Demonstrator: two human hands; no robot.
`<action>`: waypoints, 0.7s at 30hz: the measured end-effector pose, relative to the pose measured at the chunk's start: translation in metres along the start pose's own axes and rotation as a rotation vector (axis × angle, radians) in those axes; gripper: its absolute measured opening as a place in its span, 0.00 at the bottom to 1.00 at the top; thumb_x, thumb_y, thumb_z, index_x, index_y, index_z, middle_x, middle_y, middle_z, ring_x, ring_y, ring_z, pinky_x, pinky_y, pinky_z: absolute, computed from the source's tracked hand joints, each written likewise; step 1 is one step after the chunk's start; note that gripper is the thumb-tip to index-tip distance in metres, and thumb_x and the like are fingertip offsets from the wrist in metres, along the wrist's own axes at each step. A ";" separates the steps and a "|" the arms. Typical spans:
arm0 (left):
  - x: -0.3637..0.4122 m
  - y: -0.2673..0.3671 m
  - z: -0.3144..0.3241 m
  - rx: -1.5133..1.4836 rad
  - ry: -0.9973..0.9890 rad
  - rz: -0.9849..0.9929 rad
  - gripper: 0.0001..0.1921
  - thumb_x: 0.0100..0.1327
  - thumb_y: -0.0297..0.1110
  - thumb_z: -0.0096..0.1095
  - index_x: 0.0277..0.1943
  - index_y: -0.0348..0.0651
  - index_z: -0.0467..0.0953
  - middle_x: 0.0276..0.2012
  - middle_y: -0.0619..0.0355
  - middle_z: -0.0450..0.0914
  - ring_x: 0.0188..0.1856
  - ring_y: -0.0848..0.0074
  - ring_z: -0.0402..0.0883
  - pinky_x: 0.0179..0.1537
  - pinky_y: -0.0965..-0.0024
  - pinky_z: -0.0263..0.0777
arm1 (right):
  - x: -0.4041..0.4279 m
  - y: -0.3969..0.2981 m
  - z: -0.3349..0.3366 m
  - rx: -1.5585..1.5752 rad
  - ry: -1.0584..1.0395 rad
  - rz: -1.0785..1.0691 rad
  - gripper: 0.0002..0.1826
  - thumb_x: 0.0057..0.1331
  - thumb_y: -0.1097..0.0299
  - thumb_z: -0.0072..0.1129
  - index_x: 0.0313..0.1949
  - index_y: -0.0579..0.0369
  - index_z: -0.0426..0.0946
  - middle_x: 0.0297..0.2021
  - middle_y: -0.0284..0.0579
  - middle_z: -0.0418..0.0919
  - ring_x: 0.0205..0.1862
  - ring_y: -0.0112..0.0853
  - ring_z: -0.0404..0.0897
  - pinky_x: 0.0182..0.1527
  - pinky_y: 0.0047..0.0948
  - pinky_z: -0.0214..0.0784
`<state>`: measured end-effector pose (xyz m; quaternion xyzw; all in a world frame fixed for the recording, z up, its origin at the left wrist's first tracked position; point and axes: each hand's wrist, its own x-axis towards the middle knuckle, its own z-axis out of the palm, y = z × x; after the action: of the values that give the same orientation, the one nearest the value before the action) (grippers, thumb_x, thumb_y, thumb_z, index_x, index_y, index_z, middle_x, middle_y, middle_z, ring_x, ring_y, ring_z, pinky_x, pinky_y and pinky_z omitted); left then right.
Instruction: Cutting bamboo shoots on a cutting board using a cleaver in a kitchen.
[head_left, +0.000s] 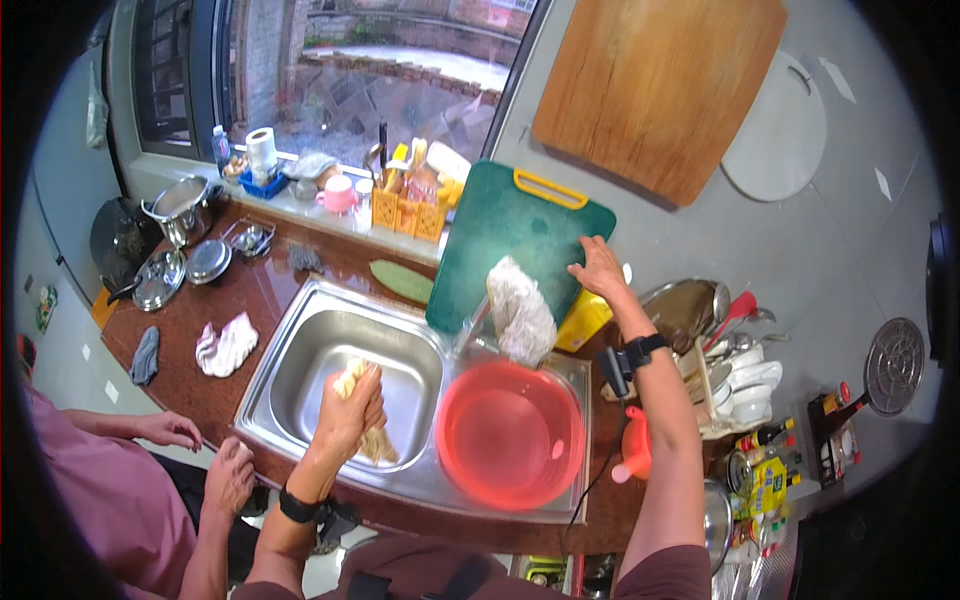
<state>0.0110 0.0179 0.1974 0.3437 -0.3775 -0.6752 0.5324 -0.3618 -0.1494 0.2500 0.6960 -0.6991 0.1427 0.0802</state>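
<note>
My left hand (351, 409) is closed around a crumpled yellowish cloth (379, 445), which hangs over the stainless steel sink basin (300, 375). Part of the cloth bulges out above the fist. My right hand (598, 268) reaches to the right edge of a green cutting board (517, 217) with a yellow handle, which leans upright behind the sink. Its fingers are apart; whether they touch the board I cannot tell. A whitish cloth (523, 311) hangs in front of the board, by the faucet (470, 328). A red plastic basin (502, 442) sits at the sink's right side.
Another person's hands (225, 469) are at the counter's left. White cloth (226, 345), a grey cloth (144, 356) and pot lids (208, 261) lie there. A yellow container (581, 321), red dipper (636, 446) and dish rack (705, 382) stand right. A wooden board (660, 90) is above.
</note>
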 end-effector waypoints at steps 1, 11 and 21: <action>-0.001 -0.004 -0.005 -0.029 0.024 -0.009 0.14 0.64 0.34 0.47 0.22 0.44 0.60 0.10 0.67 0.55 0.10 0.86 0.51 0.13 0.79 0.49 | 0.015 -0.003 -0.001 0.003 0.020 -0.010 0.30 0.50 0.66 0.60 0.52 0.57 0.62 0.48 0.53 0.64 0.50 0.49 0.65 0.51 0.41 0.61; -0.004 -0.006 -0.017 -0.014 0.206 0.087 0.13 0.65 0.32 0.47 0.23 0.42 0.61 0.11 0.66 0.56 0.10 0.86 0.51 0.12 0.80 0.48 | 0.081 -0.037 0.004 -0.130 0.254 0.048 0.36 0.41 0.59 0.69 0.47 0.56 0.61 0.47 0.45 0.57 0.52 0.41 0.56 0.47 0.45 0.56; 0.005 -0.020 -0.018 0.037 0.244 0.015 0.17 0.65 0.40 0.47 0.21 0.45 0.59 0.10 0.67 0.54 0.09 0.86 0.50 0.12 0.81 0.47 | 0.087 -0.029 -0.047 -0.066 -0.138 -0.202 0.32 0.39 0.54 0.67 0.43 0.54 0.70 0.37 0.53 0.76 0.43 0.44 0.74 0.44 0.42 0.64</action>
<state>0.0166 0.0133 0.1713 0.4300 -0.3252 -0.6172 0.5731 -0.3386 -0.2170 0.3241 0.7680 -0.6337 0.0627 0.0690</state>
